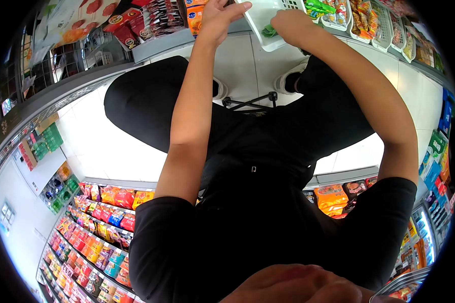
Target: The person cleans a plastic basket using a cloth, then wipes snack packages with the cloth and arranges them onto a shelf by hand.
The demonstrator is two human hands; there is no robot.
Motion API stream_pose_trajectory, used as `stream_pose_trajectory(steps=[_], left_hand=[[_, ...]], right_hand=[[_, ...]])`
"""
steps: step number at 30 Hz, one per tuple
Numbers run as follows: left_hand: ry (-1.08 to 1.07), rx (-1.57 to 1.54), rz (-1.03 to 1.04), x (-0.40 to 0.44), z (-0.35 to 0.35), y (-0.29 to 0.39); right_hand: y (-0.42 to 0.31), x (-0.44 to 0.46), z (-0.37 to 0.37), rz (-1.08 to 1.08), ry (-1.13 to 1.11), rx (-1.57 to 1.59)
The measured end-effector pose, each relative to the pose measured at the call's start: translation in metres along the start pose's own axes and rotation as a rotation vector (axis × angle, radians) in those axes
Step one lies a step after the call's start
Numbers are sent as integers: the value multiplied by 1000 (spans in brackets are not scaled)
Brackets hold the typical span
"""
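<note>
My left hand (220,19) grips the left rim of a white plastic basket (273,46) at the top of the head view, its thumb lying over the edge. The basket is tilted and its far end is cut off by the frame. Inside it my right hand (292,28) has its fingers curled on a small green packet (269,31), mostly covered by the hand. Bright green packets (318,8) lie just right of the basket.
More white baskets (382,33) of snack packets line the shelf to the right. Red packets (128,28) sit at the left. Between my legs stands a black folding frame (250,102) on the tiles. Stocked snack shelves (93,237) are behind me.
</note>
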State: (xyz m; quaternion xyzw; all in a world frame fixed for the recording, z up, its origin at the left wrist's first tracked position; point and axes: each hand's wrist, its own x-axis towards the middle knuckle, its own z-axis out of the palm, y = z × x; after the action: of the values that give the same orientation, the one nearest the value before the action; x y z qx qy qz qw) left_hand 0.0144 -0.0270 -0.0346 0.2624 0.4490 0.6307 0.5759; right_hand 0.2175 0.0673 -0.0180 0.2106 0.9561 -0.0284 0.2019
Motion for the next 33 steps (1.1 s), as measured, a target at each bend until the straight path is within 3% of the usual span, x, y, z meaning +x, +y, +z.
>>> stream_pose_trajectory(steps=[4, 7, 11, 14, 17, 21, 24, 29, 33], left_hand=[[-94, 42, 34, 2, 0, -4], [-44, 41, 16, -2, 4, -13], [-52, 34, 53, -3, 6, -19], [-40, 18, 66, 0, 6, -22], [-61, 17, 55, 2, -1, -23], [-42, 98, 64, 1, -4, -19], [-23, 114, 73, 1, -9, -16], [-32, 116, 84, 4, -11, -19], [-1, 100, 50, 2, -8, -18]], right_hand=[[0, 5, -13, 1, -205, 125], [-5, -3, -21, -129, -140, 438], [1, 10, 21, -6, -32, 507], [0, 11, 22, -1, -29, 523], [5, 8, 16, -81, -113, 765], [20, 0, -43, -123, -661, 630], [31, -4, -34, -105, -685, 124], [47, -10, -36, 53, -254, 428], [32, 14, -8, 55, -115, 263]])
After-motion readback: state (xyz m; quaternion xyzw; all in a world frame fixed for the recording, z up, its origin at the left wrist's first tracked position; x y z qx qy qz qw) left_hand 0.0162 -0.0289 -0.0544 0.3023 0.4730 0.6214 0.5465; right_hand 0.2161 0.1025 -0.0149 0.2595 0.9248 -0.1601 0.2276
